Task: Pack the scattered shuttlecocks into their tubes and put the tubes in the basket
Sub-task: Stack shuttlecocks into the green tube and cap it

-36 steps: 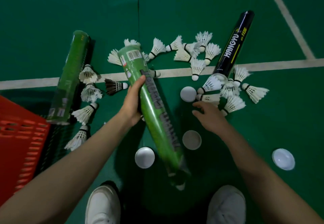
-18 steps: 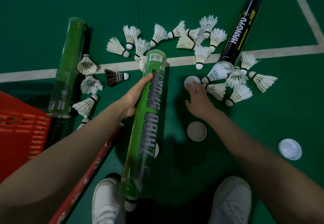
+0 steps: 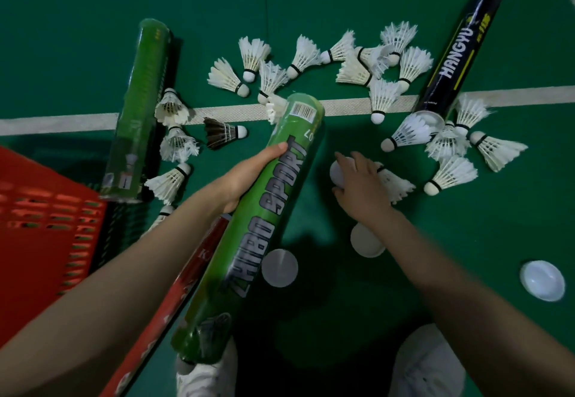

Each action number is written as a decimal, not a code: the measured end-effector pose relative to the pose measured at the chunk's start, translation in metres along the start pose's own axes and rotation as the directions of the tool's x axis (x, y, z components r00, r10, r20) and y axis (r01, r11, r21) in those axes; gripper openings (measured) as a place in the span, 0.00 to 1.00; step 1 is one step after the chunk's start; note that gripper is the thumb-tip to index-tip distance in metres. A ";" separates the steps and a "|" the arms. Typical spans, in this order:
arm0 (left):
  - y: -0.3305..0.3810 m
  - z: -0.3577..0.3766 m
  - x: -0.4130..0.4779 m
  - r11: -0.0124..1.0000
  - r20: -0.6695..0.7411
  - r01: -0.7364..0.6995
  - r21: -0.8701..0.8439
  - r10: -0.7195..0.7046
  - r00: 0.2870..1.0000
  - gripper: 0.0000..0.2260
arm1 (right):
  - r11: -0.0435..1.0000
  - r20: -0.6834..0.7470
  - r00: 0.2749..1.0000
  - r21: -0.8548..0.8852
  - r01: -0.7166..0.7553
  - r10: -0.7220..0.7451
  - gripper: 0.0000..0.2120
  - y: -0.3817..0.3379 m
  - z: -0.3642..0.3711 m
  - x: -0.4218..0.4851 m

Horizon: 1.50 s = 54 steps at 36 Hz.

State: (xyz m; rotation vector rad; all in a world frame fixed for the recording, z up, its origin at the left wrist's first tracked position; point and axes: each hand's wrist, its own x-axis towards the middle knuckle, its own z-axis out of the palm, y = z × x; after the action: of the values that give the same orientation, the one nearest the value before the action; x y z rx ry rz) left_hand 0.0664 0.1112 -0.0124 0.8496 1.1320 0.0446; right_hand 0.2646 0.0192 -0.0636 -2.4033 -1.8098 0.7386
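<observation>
My left hand (image 3: 249, 175) grips a green "ZHIBO SPORT" tube (image 3: 258, 231) held above the floor, its open lower end near my shoes with a shuttlecock cork showing. My right hand (image 3: 361, 185) reaches down onto a white tube cap (image 3: 337, 172) on the green floor, fingers curled over it, beside a white shuttlecock (image 3: 396, 185). Several white shuttlecocks (image 3: 305, 56) and one dark one (image 3: 224, 132) lie scattered along the white line. A second green tube (image 3: 140, 110) lies at the left, a black "HANGYU" tube (image 3: 457, 51) at the right. The red basket (image 3: 40, 225) sits at the left edge.
A red tube (image 3: 174, 315) lies under my left forearm. Other white caps lie on the floor: one by the held tube (image 3: 280, 267), one below my right wrist (image 3: 367, 241), one at the right (image 3: 543, 280). My white shoes (image 3: 426, 365) stand at the bottom.
My left hand has swung the green tube from leaning right to leaning left. My right hand has moved up onto the white cap and closed over it.
</observation>
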 end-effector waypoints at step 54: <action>-0.009 0.048 -0.026 0.847 0.074 -0.258 0.466 0.253 0.965 0.26 | 0.429 -0.190 0.972 0.896 0.113 0.141 0.07 -0.010 -0.072 -0.019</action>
State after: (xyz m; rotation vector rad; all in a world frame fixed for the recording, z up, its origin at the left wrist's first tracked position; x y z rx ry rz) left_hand 0.0894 0.0660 0.0097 1.4366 1.0259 -0.0176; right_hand 0.2797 0.0229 0.0095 -1.6216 -0.8521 1.0140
